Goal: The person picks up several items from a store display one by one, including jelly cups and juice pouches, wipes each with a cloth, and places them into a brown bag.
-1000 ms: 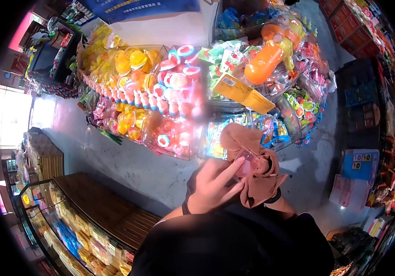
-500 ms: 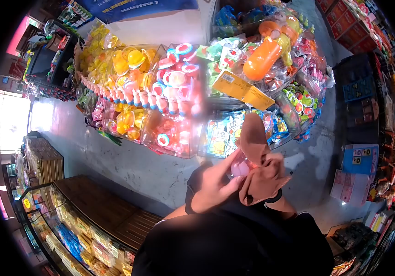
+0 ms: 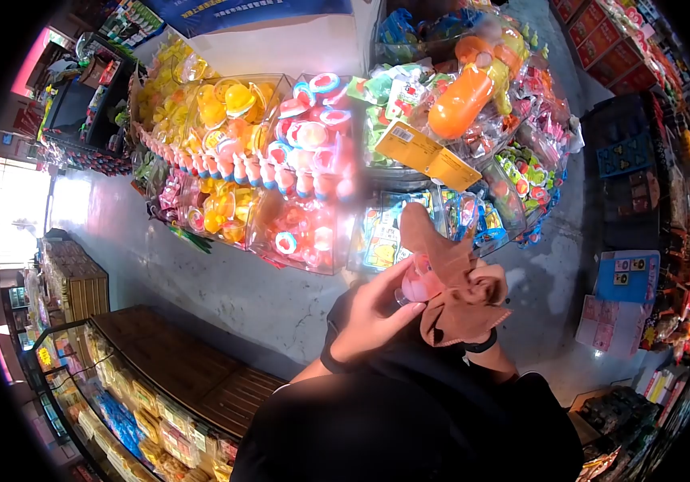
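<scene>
My left hand (image 3: pixel 370 323) is closed around a small pink, clear-walled item (image 3: pixel 421 283), held in front of my body. My right hand (image 3: pixel 489 287) grips a brown cloth (image 3: pixel 449 261), which lies against the right side of the pink item. One flap of the cloth sticks up above it, and a bunched part hangs below, hiding much of the right hand. Beyond the hands are clear bins with pink-and-blue toys (image 3: pixel 310 135) and yellow toys (image 3: pixel 232 100).
An orange bottle-shaped toy (image 3: pixel 460 104) and a yellow card (image 3: pixel 427 154) top the bins ahead. A dark wooden shelf top (image 3: pixel 168 353) stands at lower left. Packed shelves line the right, near a blue box (image 3: pixel 627 275). Grey floor (image 3: pixel 224 293) shows between them.
The cloth's upper flap has swung left and down, and more of the pink item shows. My right hand has shifted slightly right; my left hand has moved little.
</scene>
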Available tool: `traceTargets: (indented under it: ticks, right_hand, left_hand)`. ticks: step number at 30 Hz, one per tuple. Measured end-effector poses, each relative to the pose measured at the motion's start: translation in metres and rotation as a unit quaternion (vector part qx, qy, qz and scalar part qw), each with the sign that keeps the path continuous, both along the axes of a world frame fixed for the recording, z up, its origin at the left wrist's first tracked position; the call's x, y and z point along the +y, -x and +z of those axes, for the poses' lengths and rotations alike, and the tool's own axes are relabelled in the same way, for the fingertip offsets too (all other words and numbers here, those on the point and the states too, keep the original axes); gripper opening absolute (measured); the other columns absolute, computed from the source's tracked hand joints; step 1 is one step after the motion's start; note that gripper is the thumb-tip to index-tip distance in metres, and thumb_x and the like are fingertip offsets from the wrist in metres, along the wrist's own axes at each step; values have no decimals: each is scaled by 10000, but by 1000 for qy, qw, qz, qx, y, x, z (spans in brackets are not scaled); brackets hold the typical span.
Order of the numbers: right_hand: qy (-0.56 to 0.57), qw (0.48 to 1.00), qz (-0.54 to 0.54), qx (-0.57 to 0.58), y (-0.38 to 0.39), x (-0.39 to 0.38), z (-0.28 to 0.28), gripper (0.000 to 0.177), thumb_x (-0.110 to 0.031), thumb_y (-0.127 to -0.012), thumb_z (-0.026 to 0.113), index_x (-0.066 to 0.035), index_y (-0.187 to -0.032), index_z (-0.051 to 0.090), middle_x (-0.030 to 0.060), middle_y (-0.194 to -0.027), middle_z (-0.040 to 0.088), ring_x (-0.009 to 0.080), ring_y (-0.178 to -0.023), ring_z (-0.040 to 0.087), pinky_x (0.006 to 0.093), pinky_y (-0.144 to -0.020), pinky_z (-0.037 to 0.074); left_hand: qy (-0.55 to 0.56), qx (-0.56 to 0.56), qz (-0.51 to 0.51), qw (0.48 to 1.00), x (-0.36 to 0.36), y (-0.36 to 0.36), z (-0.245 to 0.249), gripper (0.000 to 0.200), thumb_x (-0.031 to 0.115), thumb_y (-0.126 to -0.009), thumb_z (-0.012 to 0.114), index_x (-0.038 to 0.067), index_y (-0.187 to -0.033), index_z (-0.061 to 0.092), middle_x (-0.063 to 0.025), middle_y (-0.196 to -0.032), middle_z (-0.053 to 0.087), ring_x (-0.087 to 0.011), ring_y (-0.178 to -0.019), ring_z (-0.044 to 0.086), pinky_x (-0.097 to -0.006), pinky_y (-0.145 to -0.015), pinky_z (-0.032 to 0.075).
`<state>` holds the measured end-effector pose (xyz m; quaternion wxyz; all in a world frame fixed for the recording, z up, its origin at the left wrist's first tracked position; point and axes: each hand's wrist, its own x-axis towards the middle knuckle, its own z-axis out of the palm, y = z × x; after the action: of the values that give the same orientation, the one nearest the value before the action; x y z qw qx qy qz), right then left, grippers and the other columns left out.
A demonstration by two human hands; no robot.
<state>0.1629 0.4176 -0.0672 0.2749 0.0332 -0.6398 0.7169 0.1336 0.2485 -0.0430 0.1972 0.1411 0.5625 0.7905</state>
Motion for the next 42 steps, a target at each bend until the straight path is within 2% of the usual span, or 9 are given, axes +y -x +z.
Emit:
traceTargets:
  ticks: [1,3,6,9,15,23,34,37,42]
  right_hand:
    - [17,1000,-17,-9,-1,1,0,369,-201,-752,746,-35,-956,488,141,-910,566,229,-854,565,341,-764,469]
    - [-393,917,-53,-40,-6,22,5,391,-246,-774,719,-41,-996,471,138,-965,549,217,-896,550,350,-776,468]
    - [-139,970,-1,-198,-22,25,-47,435,-243,-864,597,-39,-1173,371,96,-1121,501,206,-1021,497,348,-889,421]
    - [-435,871,-51,-222,-23,42,-22,588,-198,-898,550,-23,-1383,265,88,-1321,441,195,-1217,413,354,-1026,349]
    - [364,916,-48,-160,-14,17,-4,584,-231,-926,541,-40,-1404,265,70,-1390,383,205,-1255,392,376,-1037,350]
    - [276,947,-69,-148,-39,31,-29,593,-226,-923,547,-37,-1405,258,77,-1395,370,207,-1259,387,365,-1038,347]
    - [237,953,-121,-146,-60,27,-38,607,-218,-918,556,-31,-1406,248,87,-1401,352,210,-1264,381,351,-1039,343]
    - [217,955,-130,-153,-67,25,-43,611,-216,-917,559,-30,-1407,245,90,-1402,347,211,-1265,379,347,-1039,342]
    - [98,967,-147,-183,-74,27,-50,617,-213,-915,563,-27,-1407,240,94,-1405,338,212,-1267,376,341,-1040,340]
  left_hand:
    - [-3,3,-14,1000,-2,1,-2,576,-16,-796,671,-35,-1318,426,-131,-1296,505,-203,-1189,485,-340,-992,389]
    - [-9,9,-44,999,-9,7,-8,539,-25,-801,664,-29,-1295,448,-121,-1281,504,-204,-1187,479,-347,-999,383]
    - [-29,-26,-79,996,-19,15,-13,516,-22,-792,676,-20,-1266,472,-113,-1246,523,-193,-1141,505,-343,-978,401]
    - [-24,-36,-93,995,-25,25,-15,494,-23,-790,675,-10,-1248,490,-106,-1228,532,-186,-1126,511,-343,-965,412]
    - [101,-65,-25,992,-57,71,-83,338,104,-888,576,6,-1209,537,-74,-1087,611,-134,-966,577,-265,-766,477]
    - [341,-134,203,908,-148,96,-249,394,285,-915,562,3,-1185,506,-82,-809,629,-120,-642,582,-248,-569,466]
    - [525,80,235,814,-122,115,-241,285,216,-860,625,-1,-1016,527,-134,-659,594,-190,-585,596,-329,-551,465]
    - [392,112,118,906,-82,114,-222,205,150,-850,605,-17,-950,540,-87,-637,582,-142,-576,566,-302,-539,450]
    - [473,263,-93,835,-22,85,-297,368,266,-794,640,-24,-998,542,-203,-865,612,-343,-799,597,-440,-697,467]
